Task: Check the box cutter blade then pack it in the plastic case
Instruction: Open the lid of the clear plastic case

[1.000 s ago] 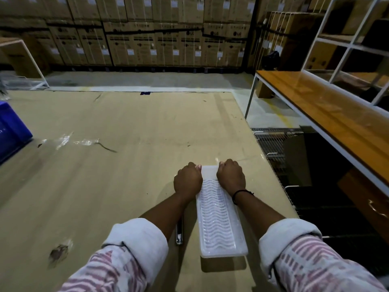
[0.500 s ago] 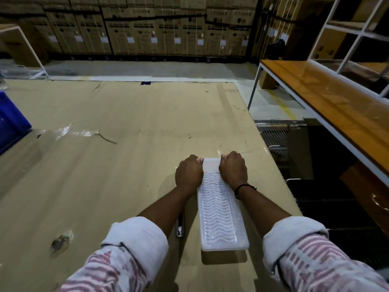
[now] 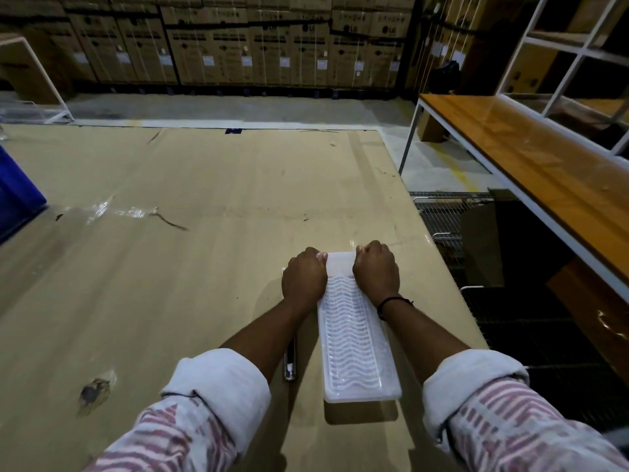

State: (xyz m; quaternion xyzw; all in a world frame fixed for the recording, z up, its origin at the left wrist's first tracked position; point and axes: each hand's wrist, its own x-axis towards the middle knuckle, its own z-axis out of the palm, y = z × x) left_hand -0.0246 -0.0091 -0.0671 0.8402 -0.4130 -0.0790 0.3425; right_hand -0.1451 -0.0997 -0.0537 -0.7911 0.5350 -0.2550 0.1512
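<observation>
A long translucent white plastic case (image 3: 355, 338) with a wavy ribbed top lies lengthwise on the cardboard-covered table (image 3: 190, 253), near its right edge. My left hand (image 3: 303, 278) grips the far left corner of the case, fingers curled over its end. My right hand (image 3: 376, 270) grips the far right corner the same way. A slim metal box cutter (image 3: 290, 362) lies on the table just left of the case, partly hidden under my left forearm. Its blade cannot be made out.
A blue crate (image 3: 15, 199) sits at the table's left edge. Crumpled clear plastic (image 3: 115, 211) lies mid-table. The table ends close to the right of the case, with a wire cart (image 3: 446, 216) below and a wooden bench (image 3: 531, 172) beyond. Stacked cartons (image 3: 238, 39) line the back wall.
Both hands keep their hold on the far end of the case. The view has tilted slightly, so the hands and case sit a little higher in frame.
</observation>
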